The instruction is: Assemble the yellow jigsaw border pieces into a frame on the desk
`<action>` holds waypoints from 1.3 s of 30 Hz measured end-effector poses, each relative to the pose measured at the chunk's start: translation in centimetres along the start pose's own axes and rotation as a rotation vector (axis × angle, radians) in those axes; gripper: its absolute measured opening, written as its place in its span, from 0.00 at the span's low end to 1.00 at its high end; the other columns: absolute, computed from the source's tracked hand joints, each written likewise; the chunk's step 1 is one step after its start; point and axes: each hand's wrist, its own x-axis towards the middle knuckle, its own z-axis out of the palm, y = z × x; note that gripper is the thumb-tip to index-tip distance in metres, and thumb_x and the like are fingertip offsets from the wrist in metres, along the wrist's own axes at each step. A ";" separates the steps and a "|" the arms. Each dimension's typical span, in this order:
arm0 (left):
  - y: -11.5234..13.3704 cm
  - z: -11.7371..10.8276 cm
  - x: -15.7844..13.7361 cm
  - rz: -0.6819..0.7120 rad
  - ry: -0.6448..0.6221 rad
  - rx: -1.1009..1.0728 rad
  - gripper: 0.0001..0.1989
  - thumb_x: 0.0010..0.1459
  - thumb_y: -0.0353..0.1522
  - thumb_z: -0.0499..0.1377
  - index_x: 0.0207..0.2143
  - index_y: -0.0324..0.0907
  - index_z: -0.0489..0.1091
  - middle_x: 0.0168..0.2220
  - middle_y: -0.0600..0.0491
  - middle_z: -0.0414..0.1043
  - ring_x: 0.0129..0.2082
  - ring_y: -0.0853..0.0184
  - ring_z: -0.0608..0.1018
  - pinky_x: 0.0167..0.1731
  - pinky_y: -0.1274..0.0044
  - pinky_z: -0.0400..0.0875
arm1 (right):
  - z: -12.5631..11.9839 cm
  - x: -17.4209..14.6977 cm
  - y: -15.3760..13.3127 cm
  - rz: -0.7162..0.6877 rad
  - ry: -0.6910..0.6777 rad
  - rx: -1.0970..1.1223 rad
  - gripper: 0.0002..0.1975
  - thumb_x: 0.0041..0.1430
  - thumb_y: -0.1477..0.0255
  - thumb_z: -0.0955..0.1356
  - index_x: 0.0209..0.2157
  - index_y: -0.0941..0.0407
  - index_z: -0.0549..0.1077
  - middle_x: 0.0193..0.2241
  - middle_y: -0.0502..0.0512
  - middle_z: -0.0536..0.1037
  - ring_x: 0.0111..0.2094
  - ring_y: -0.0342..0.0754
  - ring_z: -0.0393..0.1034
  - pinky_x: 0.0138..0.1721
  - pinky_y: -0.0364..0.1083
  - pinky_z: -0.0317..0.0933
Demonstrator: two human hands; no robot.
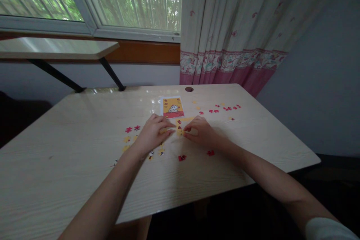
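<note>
Joined yellow jigsaw puzzle pieces [179, 122] with small red motifs lie on the table between my hands, forming a strip that runs partly behind my right fingers. My left hand [154, 132] comes in from the left, its index finger and thumb apart and their tips at the strip's left edge. My right hand [200, 130] pinches at a yellow puzzle piece [180, 132] at the strip's near end; its fingertips hide part of it. Just beyond the hands lies a picture card [173, 107] showing a white cartoon animal on yellow and red.
Loose yellow and white pieces [161, 152] lie around my left forearm, with red ones [128, 129] beyond. More red pieces [227, 108] are scattered at the back right; two [182, 158] [210, 153] lie nearer. A raised shelf [59, 48] stands at the table's [84, 127] back left.
</note>
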 end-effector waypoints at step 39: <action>0.6 1.1 0.0 0.018 -0.145 0.068 0.09 0.58 0.36 0.57 0.34 0.46 0.77 0.30 0.50 0.68 0.34 0.62 0.67 0.36 0.71 0.62 | 1.0 -0.3 -0.3 -0.093 -0.138 -0.192 0.07 0.57 0.69 0.67 0.31 0.56 0.76 0.30 0.54 0.77 0.35 0.48 0.64 0.41 0.48 0.53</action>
